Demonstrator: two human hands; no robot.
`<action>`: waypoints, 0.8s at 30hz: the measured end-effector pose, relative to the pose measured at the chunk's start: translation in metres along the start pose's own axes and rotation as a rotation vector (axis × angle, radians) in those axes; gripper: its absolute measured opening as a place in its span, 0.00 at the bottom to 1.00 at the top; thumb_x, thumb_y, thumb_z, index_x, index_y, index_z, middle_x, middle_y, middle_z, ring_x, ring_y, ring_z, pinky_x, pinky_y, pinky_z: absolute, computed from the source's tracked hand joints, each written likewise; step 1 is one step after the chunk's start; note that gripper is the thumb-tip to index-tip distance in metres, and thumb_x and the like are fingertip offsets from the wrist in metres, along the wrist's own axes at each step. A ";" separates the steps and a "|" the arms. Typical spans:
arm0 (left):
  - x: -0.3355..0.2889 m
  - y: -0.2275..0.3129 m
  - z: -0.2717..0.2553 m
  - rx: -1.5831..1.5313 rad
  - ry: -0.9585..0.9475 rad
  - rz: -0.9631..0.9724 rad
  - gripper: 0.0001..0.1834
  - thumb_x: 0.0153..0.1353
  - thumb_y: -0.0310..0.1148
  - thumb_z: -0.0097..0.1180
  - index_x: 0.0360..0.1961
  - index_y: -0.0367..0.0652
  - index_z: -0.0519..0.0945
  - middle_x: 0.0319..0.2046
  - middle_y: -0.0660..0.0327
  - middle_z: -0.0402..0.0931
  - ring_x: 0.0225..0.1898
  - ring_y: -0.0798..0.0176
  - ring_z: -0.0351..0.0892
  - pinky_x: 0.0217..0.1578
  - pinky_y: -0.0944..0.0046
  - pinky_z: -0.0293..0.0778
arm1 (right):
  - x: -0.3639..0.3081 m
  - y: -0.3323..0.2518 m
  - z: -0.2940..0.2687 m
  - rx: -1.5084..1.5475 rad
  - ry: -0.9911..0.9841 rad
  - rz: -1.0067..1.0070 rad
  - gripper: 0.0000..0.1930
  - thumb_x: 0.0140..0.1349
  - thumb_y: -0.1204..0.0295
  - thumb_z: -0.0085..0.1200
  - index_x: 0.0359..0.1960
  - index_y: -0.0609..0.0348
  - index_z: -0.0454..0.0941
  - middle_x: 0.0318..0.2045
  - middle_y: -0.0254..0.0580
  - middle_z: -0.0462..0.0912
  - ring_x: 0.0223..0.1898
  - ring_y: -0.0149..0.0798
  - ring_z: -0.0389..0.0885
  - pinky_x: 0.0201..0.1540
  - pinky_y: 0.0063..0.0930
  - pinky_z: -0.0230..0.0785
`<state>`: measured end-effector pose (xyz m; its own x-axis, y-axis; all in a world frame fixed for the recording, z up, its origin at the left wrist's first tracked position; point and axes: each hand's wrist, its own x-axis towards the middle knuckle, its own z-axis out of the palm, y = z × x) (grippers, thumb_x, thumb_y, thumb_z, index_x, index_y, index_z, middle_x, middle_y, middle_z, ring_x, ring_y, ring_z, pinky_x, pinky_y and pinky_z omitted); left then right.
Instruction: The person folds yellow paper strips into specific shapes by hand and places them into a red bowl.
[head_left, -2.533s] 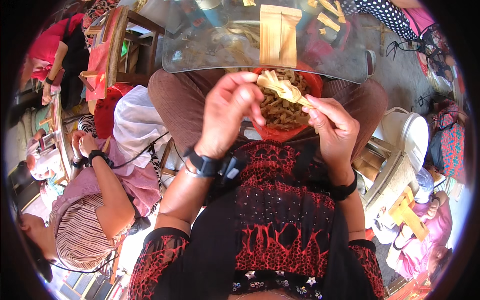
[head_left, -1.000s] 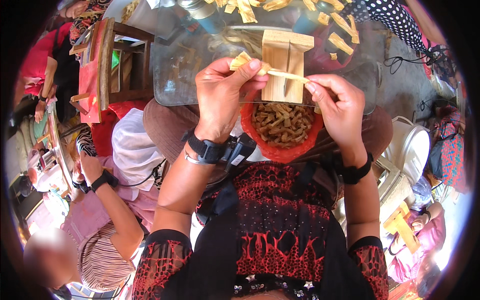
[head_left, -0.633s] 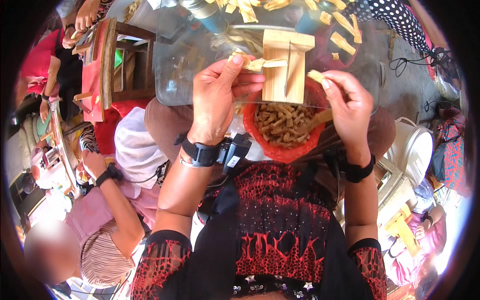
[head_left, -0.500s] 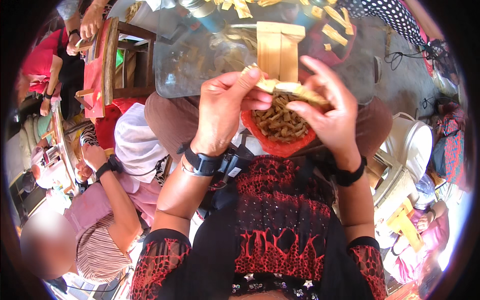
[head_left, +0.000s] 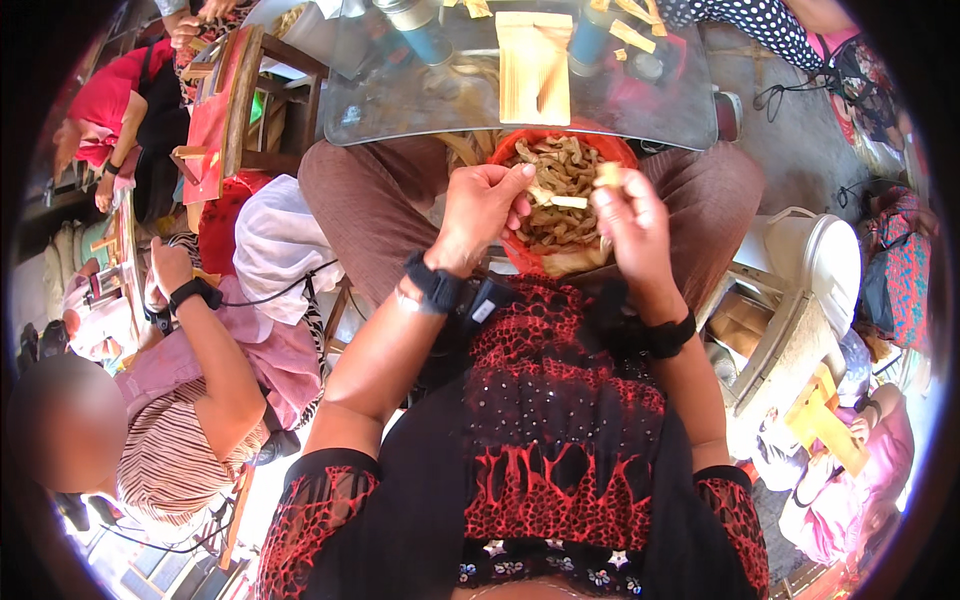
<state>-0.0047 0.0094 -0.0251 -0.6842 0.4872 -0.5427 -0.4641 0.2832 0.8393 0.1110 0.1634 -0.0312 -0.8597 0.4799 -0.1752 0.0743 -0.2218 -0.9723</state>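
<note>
My left hand is closed in a pinch, with a pale, flat dried strip reaching out from its fingertips. Just across from it, my right hand has its fingers closed on a small yellowish strip piece. Both hands hover over a red basket set between my knees. Many brown, curled strips fill the basket. Beyond it, a ridged wooden board lies on the glass tabletop.
The dark glass table carries a blue-grey tumbler and loose yellow strips. A wooden stool stands left of it. At left sits a person in a striped top; a white bucket is on the right.
My hands have moved apart and lower over the basket. The longer strip between them now shows as separate pieces. The view has shifted, bringing more of the basket into sight.
</note>
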 end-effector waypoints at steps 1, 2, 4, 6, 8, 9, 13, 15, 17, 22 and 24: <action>0.006 -0.008 -0.004 0.041 -0.042 -0.049 0.19 0.64 0.44 0.58 0.33 0.35 0.81 0.22 0.61 0.79 0.16 0.74 0.72 0.16 0.76 0.68 | 0.001 0.005 -0.011 -0.007 0.005 -0.102 0.06 0.68 0.72 0.49 0.42 0.62 0.73 0.25 0.27 0.74 0.22 0.20 0.67 0.26 0.15 0.62; 0.014 -0.015 -0.006 0.046 -0.041 -0.052 0.21 0.64 0.45 0.57 0.36 0.33 0.80 0.24 0.59 0.80 0.17 0.73 0.74 0.18 0.75 0.71 | 0.004 0.006 -0.022 0.056 0.001 -0.154 0.08 0.71 0.71 0.45 0.42 0.63 0.74 0.29 0.32 0.76 0.26 0.23 0.72 0.31 0.17 0.67; 0.025 -0.033 -0.010 0.054 -0.047 -0.062 0.25 0.65 0.48 0.56 0.42 0.30 0.79 0.28 0.55 0.82 0.21 0.69 0.78 0.20 0.72 0.75 | 0.004 -0.007 -0.016 0.168 0.129 -0.312 0.11 0.73 0.71 0.41 0.41 0.65 0.73 0.34 0.39 0.79 0.34 0.29 0.78 0.40 0.22 0.71; 0.020 -0.036 -0.012 0.138 -0.215 -0.179 0.31 0.66 0.53 0.51 0.45 0.27 0.77 0.35 0.49 0.82 0.27 0.62 0.82 0.25 0.66 0.80 | 0.000 -0.010 -0.011 0.144 -0.072 -0.427 0.14 0.73 0.69 0.37 0.42 0.66 0.75 0.46 0.48 0.80 0.48 0.39 0.79 0.54 0.35 0.69; -0.008 -0.013 0.002 -0.023 -0.482 -0.352 0.32 0.67 0.53 0.49 0.48 0.27 0.75 0.35 0.49 0.82 0.29 0.58 0.84 0.29 0.61 0.81 | -0.018 -0.020 0.007 -0.077 -0.286 -0.406 0.18 0.72 0.67 0.37 0.52 0.66 0.74 0.53 0.44 0.78 0.56 0.40 0.74 0.60 0.34 0.62; -0.016 -0.018 0.004 -0.252 -0.542 -0.336 0.30 0.66 0.51 0.52 0.50 0.28 0.74 0.36 0.51 0.82 0.34 0.58 0.84 0.35 0.61 0.81 | -0.029 -0.017 0.019 0.013 -0.369 -0.260 0.16 0.71 0.69 0.40 0.53 0.63 0.75 0.52 0.46 0.79 0.56 0.43 0.74 0.61 0.34 0.61; -0.021 -0.008 0.007 -0.529 -0.458 -0.162 0.16 0.66 0.30 0.54 0.50 0.29 0.75 0.39 0.57 0.81 0.37 0.67 0.82 0.41 0.70 0.77 | -0.036 -0.027 0.018 -0.320 -0.397 -0.496 0.11 0.68 0.74 0.43 0.39 0.64 0.79 0.47 0.49 0.80 0.48 0.45 0.79 0.49 0.32 0.70; -0.033 0.005 0.010 -0.211 -0.288 -0.059 0.12 0.63 0.29 0.58 0.44 0.30 0.80 0.33 0.62 0.82 0.31 0.71 0.80 0.35 0.72 0.77 | -0.036 -0.028 0.013 -0.346 -0.220 -0.541 0.12 0.68 0.73 0.43 0.35 0.66 0.79 0.48 0.48 0.80 0.46 0.43 0.80 0.46 0.32 0.72; -0.040 0.009 0.012 0.165 -0.268 0.150 0.10 0.62 0.29 0.59 0.37 0.31 0.83 0.27 0.65 0.81 0.26 0.73 0.79 0.28 0.74 0.74 | -0.026 -0.028 0.011 -0.323 -0.097 -0.556 0.10 0.69 0.74 0.41 0.40 0.66 0.76 0.50 0.48 0.79 0.47 0.41 0.79 0.64 0.38 0.56; -0.061 0.028 0.023 0.953 -0.008 0.678 0.03 0.48 0.25 0.62 0.26 0.40 0.81 0.30 0.59 0.81 0.26 0.58 0.79 0.30 0.63 0.75 | -0.015 -0.015 0.011 -0.217 -0.073 -0.233 0.11 0.70 0.73 0.43 0.46 0.66 0.75 0.32 0.35 0.80 0.38 0.27 0.79 0.53 0.33 0.70; -0.061 0.028 0.024 0.972 0.101 0.914 0.04 0.45 0.24 0.62 0.25 0.41 0.81 0.31 0.59 0.81 0.28 0.55 0.79 0.32 0.59 0.76 | -0.011 -0.012 0.008 -0.231 -0.050 -0.084 0.10 0.68 0.71 0.50 0.39 0.67 0.80 0.30 0.33 0.81 0.33 0.22 0.76 0.36 0.22 0.72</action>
<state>0.0377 0.0073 0.0325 -0.5904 0.7649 0.2576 0.7366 0.3802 0.5593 0.1158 0.1538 -0.0161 -0.8913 0.4444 -0.0902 0.1104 0.0198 -0.9937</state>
